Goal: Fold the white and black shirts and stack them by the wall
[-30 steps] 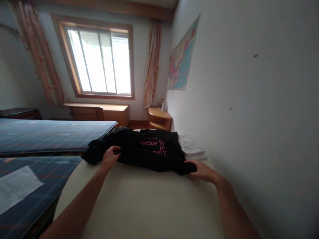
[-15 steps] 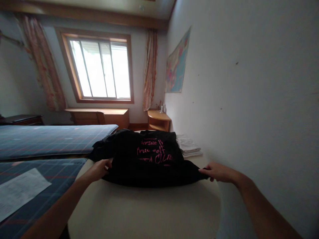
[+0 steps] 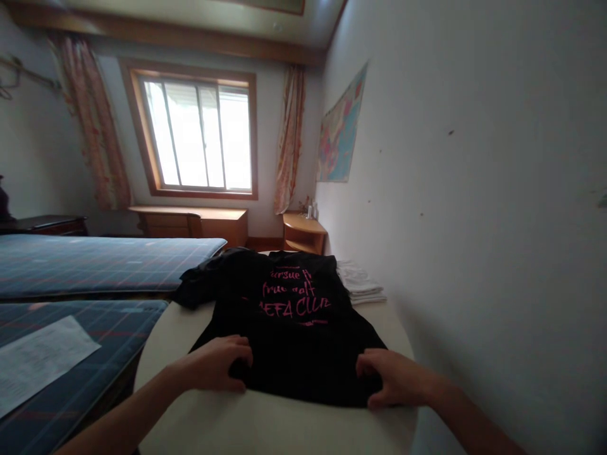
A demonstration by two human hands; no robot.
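- A pale, rounded table [image 3: 275,433] stood close beside a white wall [image 3: 497,189]; a black shirt [image 3: 303,366] lay spread on it, pink lettering upward and hem toward the person.
- Beyond stood a wooden desk [image 3: 222,218] below a window [image 3: 203,139] and a small corner shelf [image 3: 303,221]; a map [image 3: 344,129] hung on the wall.
- The left hand [image 3: 222,363] curled at the hem's left corner, the right hand [image 3: 393,377] at its right corner; both touched the shirt, but whether either pinched the cloth could not be told.
- A strip of bare tabletop showed between the hem and the person; the right hand had little room before the table's edge and the wall.
- On the left, a sleeve reached the table's edge, near the mattresses [image 3: 114,325].
- Counted: one shirt, two hands, one window, two curtains [image 3: 289,139], two plaid mattresses, one paper sheet [image 3: 47,357] on the nearer mattress, one map.
- Folded white cloths [image 3: 360,281] lay beside the shirt, their number unclear.
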